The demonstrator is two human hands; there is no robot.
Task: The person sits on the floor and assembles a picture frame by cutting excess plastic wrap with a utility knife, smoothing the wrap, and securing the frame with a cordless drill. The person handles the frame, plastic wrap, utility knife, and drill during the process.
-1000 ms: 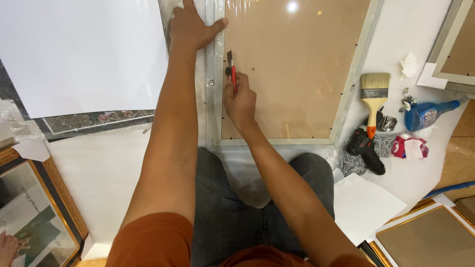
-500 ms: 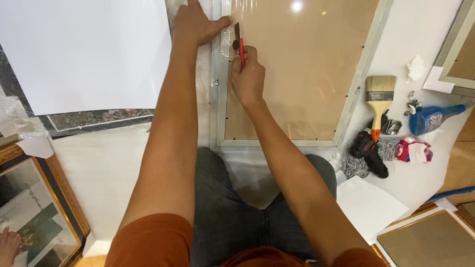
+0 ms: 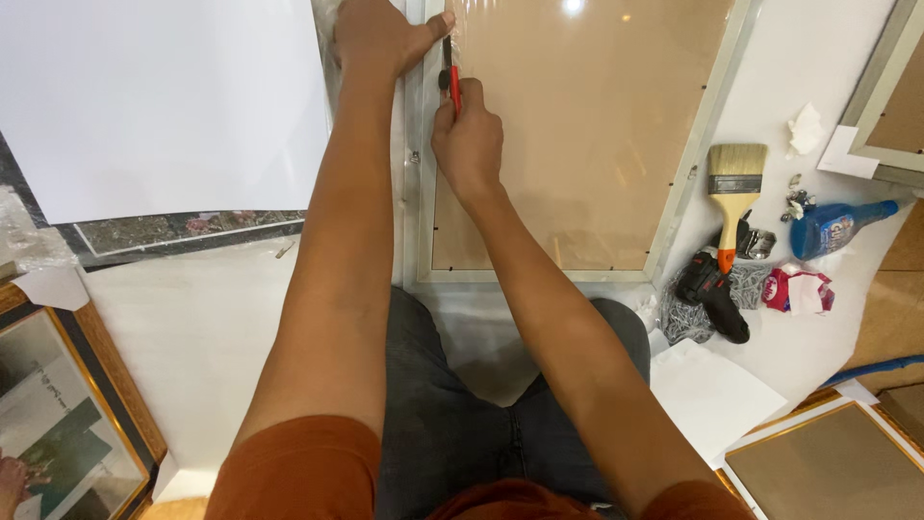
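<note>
Red and slim, the cutter (image 3: 450, 82) sits clenched in your right hand (image 3: 469, 144), its tip pointing away from you along the left rail of the silver frame (image 3: 416, 193). The blade end meets the frame's left inner edge near the top of the view, just beside your left thumb. Your left hand (image 3: 377, 34) lies flat with fingers released and spread, pressing down on the frame's left rail and the clear film there. Inside the frame is a brown backing board (image 3: 577, 135). To the left lies a large white sheet (image 3: 154, 96). To the right of the frame, on the white floor covering, you have a paintbrush (image 3: 735, 188), a black drill (image 3: 710, 294), a pile of screws (image 3: 685, 323) and a blue bottle (image 3: 837, 227). A gold-edged picture (image 3: 58, 414) rests at your lower left.
</note>
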